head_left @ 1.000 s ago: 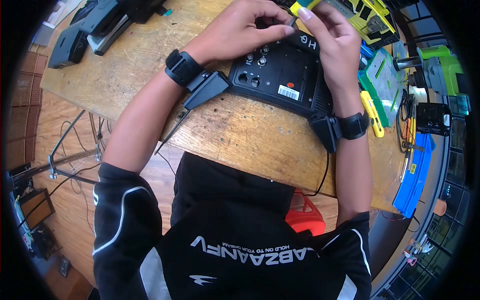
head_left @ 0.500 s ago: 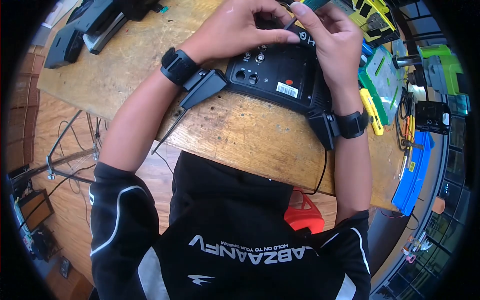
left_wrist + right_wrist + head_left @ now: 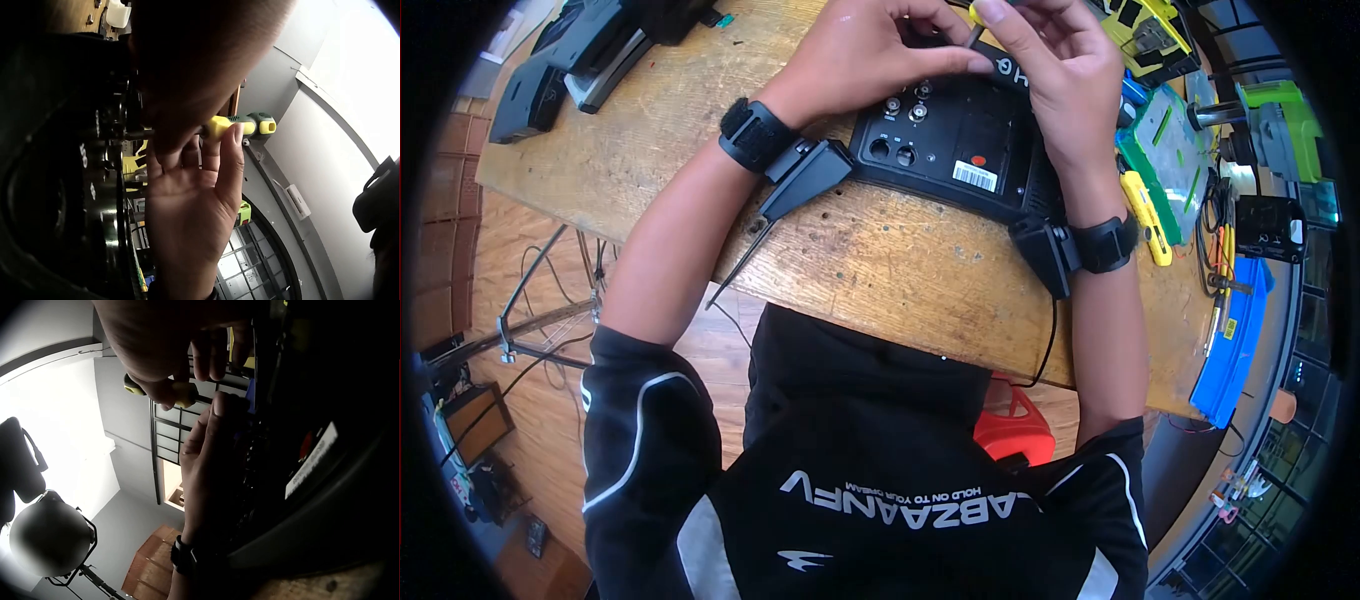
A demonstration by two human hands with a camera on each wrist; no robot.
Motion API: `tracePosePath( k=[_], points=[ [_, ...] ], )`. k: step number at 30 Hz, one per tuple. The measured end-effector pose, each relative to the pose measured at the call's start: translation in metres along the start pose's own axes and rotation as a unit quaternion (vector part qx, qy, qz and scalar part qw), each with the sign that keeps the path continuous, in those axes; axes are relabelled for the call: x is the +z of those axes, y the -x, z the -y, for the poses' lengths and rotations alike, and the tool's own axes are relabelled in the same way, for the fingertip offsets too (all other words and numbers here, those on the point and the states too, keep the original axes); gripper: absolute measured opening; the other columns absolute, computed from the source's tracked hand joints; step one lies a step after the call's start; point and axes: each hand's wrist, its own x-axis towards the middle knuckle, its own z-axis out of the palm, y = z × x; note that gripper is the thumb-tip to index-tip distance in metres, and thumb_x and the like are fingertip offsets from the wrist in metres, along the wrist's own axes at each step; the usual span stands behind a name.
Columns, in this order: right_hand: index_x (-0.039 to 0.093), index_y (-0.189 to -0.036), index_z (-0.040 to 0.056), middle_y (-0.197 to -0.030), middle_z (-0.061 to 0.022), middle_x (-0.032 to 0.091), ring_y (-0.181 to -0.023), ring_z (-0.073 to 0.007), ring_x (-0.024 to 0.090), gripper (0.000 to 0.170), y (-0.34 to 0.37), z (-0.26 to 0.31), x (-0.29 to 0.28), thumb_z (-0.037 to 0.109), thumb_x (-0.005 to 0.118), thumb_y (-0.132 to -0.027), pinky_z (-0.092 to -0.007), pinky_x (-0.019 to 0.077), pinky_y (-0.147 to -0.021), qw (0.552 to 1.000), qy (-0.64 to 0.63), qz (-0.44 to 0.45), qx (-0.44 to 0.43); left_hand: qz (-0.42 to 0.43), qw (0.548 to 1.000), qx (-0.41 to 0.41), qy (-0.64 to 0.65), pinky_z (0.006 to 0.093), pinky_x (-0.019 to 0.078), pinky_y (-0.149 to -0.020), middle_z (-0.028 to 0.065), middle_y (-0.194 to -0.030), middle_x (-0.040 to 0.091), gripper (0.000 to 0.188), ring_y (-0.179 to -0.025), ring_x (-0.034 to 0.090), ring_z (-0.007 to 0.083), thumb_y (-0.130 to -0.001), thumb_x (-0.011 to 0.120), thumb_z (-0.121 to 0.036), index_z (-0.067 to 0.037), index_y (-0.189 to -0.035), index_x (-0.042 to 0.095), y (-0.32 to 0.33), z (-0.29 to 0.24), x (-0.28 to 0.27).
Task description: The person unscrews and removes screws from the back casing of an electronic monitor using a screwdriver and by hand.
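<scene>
A black electronic device [image 3: 945,160] lies on the wooden bench, its panel carrying round metal connectors, a barcode sticker, a red dot and white lettering. My right hand [image 3: 1068,90] pinches a screwdriver between thumb and fingers over the device's far edge. The screwdriver's yellow and dark green handle [image 3: 250,127] shows in the left wrist view, its shaft pointing at the device. My left hand [image 3: 855,60] reaches over the connectors, with curled fingers round the shaft and the thumb stretched along the panel. Both hands hide the screwdriver's tip in the head view.
Right of the device lie a yellow utility knife [image 3: 1147,215], a green-rimmed tray [image 3: 1165,170] and a blue bin [image 3: 1233,345]. A green power tool [image 3: 1285,130] stands behind them. Black equipment [image 3: 570,80] sits at the left. The bench's front edge runs near my body.
The screwdriver's handle has tilted and shifted slightly left, and my right fingers have altered their hold on it. My left hand stays by the shaft. The device lies almost where it was.
</scene>
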Motion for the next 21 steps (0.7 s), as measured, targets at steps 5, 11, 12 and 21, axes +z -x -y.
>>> tracePosePath(
  k=[5,11,12,21],
  points=[
    [0.062,-0.123,-0.0058,-0.114,-0.0089,0.07,-0.097,-0.0118,0.068,0.031,-0.001,0.016,0.007,0.006,0.071,-0.096,-0.025,0.0548,-0.087,0.995,-0.087,0.037,-0.001,0.006,0.998,0.057,-0.015,0.025,0.0519,-0.07,0.008,-0.091,0.074,0.015,-0.08,0.065,0.0087,-0.09,0.078,-0.01,0.001,-0.099,0.075,-0.004,0.004,-0.001],
    [0.068,-0.114,-0.0052,-0.105,-0.0093,0.074,-0.094,-0.0117,0.07,0.022,-0.001,0.017,0.006,0.005,0.072,-0.095,-0.0259,0.0568,-0.085,0.999,-0.03,0.029,0.027,-0.001,0.999,0.041,0.02,0.0267,0.0531,-0.077,0.0066,-0.096,0.074,0.013,-0.087,0.067,0.0112,-0.089,0.078,-0.006,0.0,-0.1,0.077,0.001,-0.008,0.002],
    [0.067,-0.114,-0.0049,-0.103,-0.0087,0.074,-0.093,-0.0113,0.069,0.023,0.002,0.022,0.006,0.005,0.073,-0.094,-0.0255,0.0569,-0.084,0.998,-0.03,0.045,0.01,-0.024,0.999,0.001,0.032,0.0277,0.0534,-0.078,0.0063,-0.097,0.074,0.012,-0.088,0.067,0.0126,-0.089,0.076,-0.005,0.0,-0.1,0.077,0.001,-0.009,0.004],
    [0.069,-0.11,-0.006,-0.097,-0.0035,0.072,-0.086,-0.0073,0.064,0.019,-0.005,0.011,-0.001,0.01,0.066,-0.099,-0.0223,0.0532,-0.075,0.998,-0.049,0.037,0.033,-0.02,0.99,0.118,-0.072,0.0244,0.0506,-0.075,0.0041,-0.096,0.074,0.015,-0.086,0.065,0.0095,-0.093,0.076,-0.011,0.0,-0.102,0.077,-0.004,0.014,0.001]
  ],
)
